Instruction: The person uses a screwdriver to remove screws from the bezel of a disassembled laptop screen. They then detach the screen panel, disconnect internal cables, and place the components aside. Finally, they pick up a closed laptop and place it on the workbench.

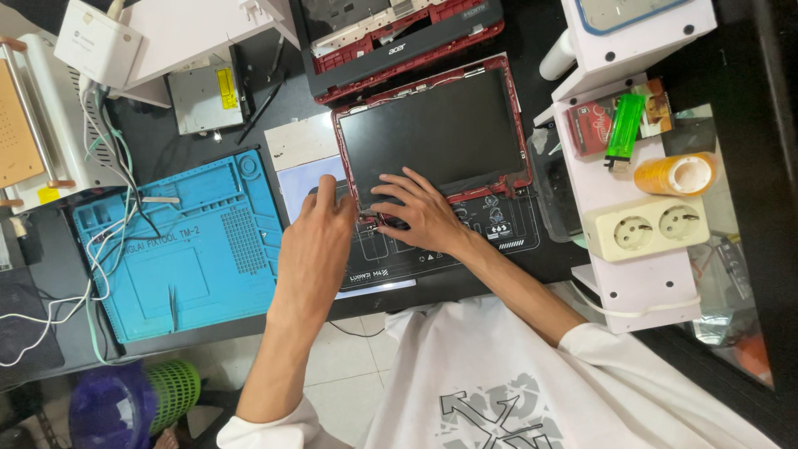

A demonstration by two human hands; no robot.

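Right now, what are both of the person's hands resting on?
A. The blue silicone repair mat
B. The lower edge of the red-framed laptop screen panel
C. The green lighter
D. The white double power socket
B. The left hand and right hand meet at the bottom edge of the red-framed screen panel; the blue mat, socket and lighter lie untouched.

Glossy screen panel (pixel 432 133); red plastic frame (pixel 517 125)

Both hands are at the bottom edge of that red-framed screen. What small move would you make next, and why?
Probably lift that edge gently. The left hand and right hand both press at the lower edge of the screen, which lies flat on the black mat.
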